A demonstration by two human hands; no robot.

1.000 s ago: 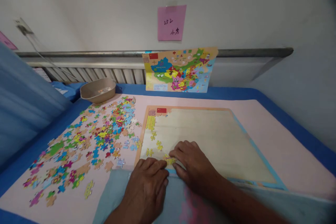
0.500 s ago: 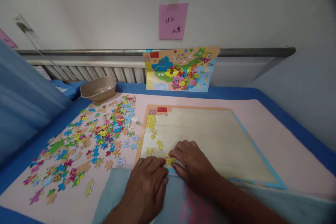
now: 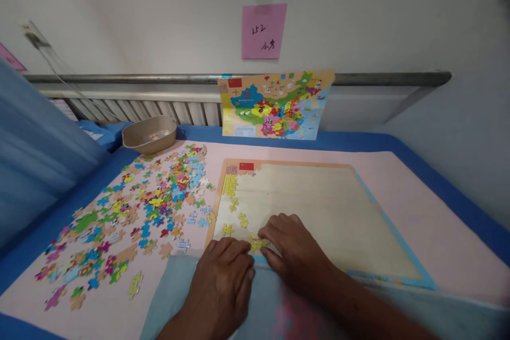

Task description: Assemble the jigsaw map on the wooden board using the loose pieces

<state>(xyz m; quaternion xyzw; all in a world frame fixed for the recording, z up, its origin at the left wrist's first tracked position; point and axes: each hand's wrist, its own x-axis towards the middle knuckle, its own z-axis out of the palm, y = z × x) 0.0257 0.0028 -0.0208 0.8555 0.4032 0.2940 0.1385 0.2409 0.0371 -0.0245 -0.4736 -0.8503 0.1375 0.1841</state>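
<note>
Barely anything has moved over the last second: the left hand (image 3: pixel 219 279) has edged slightly away, so a little more of the yellow puzzle piece (image 3: pixel 258 242) shows. Over at the left hangs a blue curtain (image 3: pixel 40 164) in soft folds, with a plug and white cord (image 3: pixel 34 40) on the wall above it. Next comes a wide scatter of knobbly, flat loose pieces (image 3: pixel 155 203) in many colours, spread across the pink cover (image 3: pixel 442 223) of the blue-edged tabletop (image 3: pixel 370 142), with a smooth beige basin (image 3: pixel 148 143) behind them, a few pieces inside. Pale blue cloth (image 3: pixel 171 297) lies along the front, overlapping the near edge of the puzzle board (image 3: pixel 311 202). The left hand rests there, fingers curled, and hides part of that edge; I can't tell if it presses on anything. Beside its fingertips, low on the board's left part, sits the yellow piece, lobed and faintly printed. The right hand (image 3: pixel 295 249) has thumb and forefinger about the piece's right end, though whether they pinch it I can't tell. Behind, a creased, brightly printed map sheet (image 3: pixel 274 106) hangs against the dull metal rail (image 3: pixel 390 79), under a taped pink note (image 3: pixel 264 32). Rightward the board is bare, cream and flat, with a light blue border.
</note>
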